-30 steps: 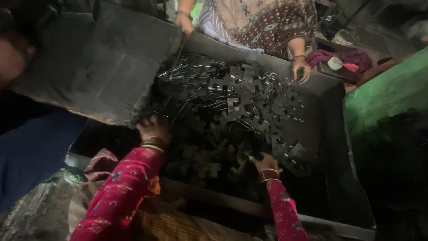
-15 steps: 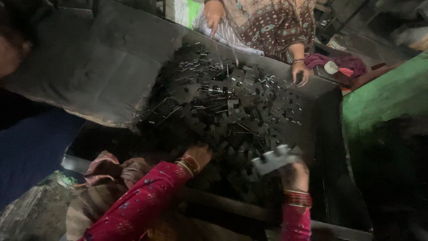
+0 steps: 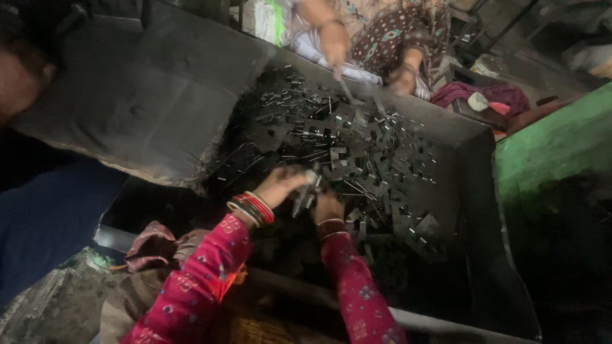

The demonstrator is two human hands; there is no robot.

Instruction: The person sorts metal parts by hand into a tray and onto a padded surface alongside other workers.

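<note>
Dim workshop, dark metal tray [image 3: 475,191]: both hands have met at six o'clock, left hand [image 3: 284,185] and right hand [image 3: 326,207] now gripping one metal piece [image 3: 305,194].

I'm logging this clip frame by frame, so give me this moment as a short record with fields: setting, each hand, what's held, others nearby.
setting: large dark metal bin heaped with small flat metal parts
left hand: over the heap, fingers closed on a metal piece
right hand: beside it, at the same piece; grip unclear
wrists: red bangles
others: a second person's hands at the far rim
</note>
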